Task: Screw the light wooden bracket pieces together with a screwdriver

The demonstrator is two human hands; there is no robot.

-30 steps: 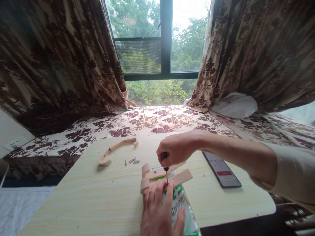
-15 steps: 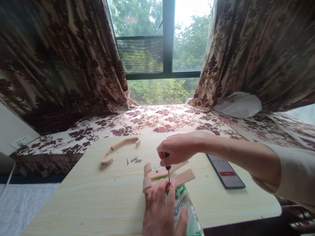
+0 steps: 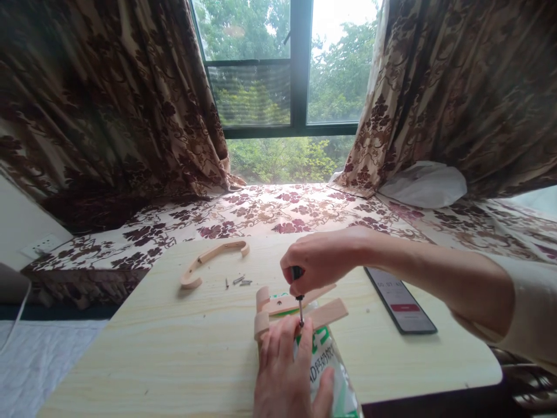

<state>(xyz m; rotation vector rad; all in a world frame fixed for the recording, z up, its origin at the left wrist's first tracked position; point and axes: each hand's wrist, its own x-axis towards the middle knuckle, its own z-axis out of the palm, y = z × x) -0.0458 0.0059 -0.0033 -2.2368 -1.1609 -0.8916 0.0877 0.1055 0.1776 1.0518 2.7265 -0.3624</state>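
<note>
The right hand (image 3: 319,258) grips the screwdriver (image 3: 297,276) upright, its tip down between the other hand's fingers, seemingly so it drives straight; the left hand (image 3: 285,371) presses the near wooden piece (image 3: 328,313) onto the printed package (image 3: 333,371), likely steadying it, fingers spread; the package lies on the bench (image 3: 187,348), perhaps as a raised support, with loose screws (image 3: 243,281) nearby

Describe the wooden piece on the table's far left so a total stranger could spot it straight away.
Look at the pale table below the window. Toward its far left corner, left of the small loose screws, lies a curved wooden piece. It is hooked at both ends and sits directly on the table, whereas the two wooden pieces nearby lie on the green-and-white package.
</note>
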